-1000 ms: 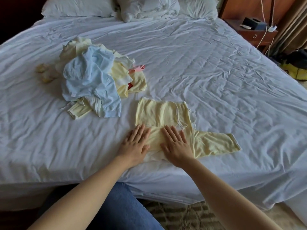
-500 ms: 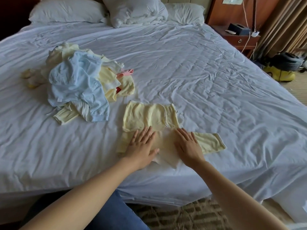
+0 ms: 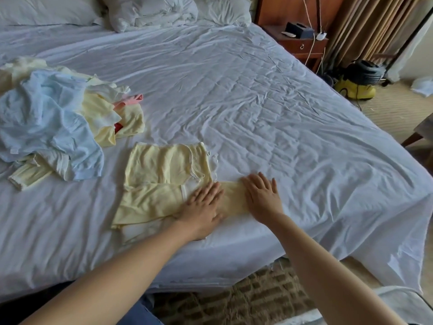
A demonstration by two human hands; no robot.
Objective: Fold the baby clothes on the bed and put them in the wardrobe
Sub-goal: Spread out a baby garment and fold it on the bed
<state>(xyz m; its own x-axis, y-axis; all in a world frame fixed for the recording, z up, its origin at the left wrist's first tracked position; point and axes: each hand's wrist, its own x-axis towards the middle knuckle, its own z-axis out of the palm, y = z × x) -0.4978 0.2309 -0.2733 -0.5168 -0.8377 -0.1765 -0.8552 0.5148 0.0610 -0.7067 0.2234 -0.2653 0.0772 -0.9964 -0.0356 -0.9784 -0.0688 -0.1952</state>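
Both bare forearms reach in from 6 o'clock. The left hand (image 3: 202,205) lies flat on the pale yellow baby garment (image 3: 164,165), fingers straight and together, its grip open and pressing only. The right hand (image 3: 262,195), just at its 3 o'clock, is also flat with fingers slightly spread and grip open, covering the garment's sleeve end. The garment is soft, thin cloth with white trim, spread near the bed's (image 3: 269,102) 6 o'clock edge. At its 10 o'clock sits a rumpled pile of clothes (image 3: 46,118), blue, yellow and pink, on the creased white sheet.

free: bare bed (image 3: 269,118) sheet right of yellow baby garment (image 3: 164,181) | blocked: clothes pile (image 3: 54,123) left | far: pillows (image 3: 150,10) at headboard
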